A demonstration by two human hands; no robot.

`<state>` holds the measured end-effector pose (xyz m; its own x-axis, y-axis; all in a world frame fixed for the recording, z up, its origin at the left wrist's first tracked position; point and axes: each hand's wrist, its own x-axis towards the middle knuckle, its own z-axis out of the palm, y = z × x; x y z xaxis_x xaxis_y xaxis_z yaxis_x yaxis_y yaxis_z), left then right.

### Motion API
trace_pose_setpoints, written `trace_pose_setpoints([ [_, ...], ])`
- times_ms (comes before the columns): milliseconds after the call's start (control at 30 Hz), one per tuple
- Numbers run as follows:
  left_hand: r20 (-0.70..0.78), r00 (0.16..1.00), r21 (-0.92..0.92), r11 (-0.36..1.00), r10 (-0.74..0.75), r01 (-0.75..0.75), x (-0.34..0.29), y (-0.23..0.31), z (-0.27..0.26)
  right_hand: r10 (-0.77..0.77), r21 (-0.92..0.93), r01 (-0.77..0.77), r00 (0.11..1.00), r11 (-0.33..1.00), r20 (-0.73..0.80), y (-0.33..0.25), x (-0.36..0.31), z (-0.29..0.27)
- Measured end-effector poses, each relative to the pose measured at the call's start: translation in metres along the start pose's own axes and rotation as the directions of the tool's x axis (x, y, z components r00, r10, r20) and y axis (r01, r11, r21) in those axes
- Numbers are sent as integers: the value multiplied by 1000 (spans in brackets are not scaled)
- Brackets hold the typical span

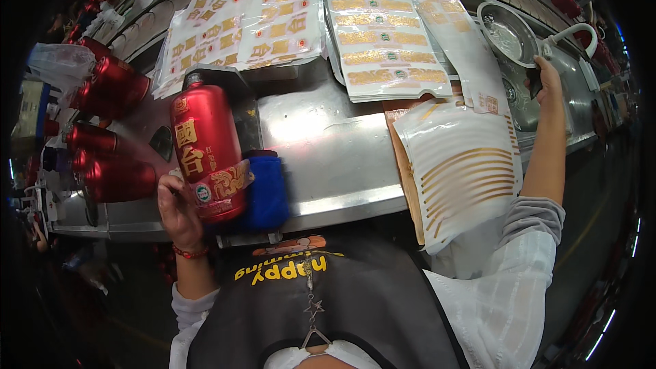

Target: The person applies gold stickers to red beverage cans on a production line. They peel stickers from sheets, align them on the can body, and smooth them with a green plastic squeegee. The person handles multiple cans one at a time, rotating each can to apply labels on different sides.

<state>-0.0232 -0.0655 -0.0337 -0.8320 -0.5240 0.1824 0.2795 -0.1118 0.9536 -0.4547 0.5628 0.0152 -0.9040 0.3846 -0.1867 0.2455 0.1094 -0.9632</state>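
A glossy red bottle (205,137) with gold characters lies tilted on a dark stand, its dark neck pointing away from me. Around its lower end runs a gold label (231,179), whose right end sticks out past the bottle's side. My left hand (179,208) has its fingers curled against the bottle's lower left side, near the base. Far to the right, my right hand (549,83) is closed beside the rim of a round metal bowl (529,55). Something small and dark shows at its fingers, too hidden to name.
Sheets of gold labels (280,24) and label strips (379,41) cover the back of the metal table (328,137). Sheets with curved gold strips (471,171) overhang the front edge. A blue cloth (266,191) lies by the bottle. More red bottles (119,181) stand left; a white-handled tool (581,31) is at right.
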Motion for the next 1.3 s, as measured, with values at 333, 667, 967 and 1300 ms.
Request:
trace_pose_setpoints([
  [333,36,999,31,999,40,-42,3,4,9,-175,-323,294,920,900,350,-33,-62,136],
  [667,67,997,-29,999,34,-32,1,6,10,-252,-361,348,924,865,287,-44,-70,160],
  [967,189,980,-24,998,59,-56,0,2,1,-292,-267,377,906,887,307,-70,-72,170],
  [1300,184,983,57,998,-8,-2,-2,6,1,-351,-226,517,784,825,512,-94,-154,315],
])
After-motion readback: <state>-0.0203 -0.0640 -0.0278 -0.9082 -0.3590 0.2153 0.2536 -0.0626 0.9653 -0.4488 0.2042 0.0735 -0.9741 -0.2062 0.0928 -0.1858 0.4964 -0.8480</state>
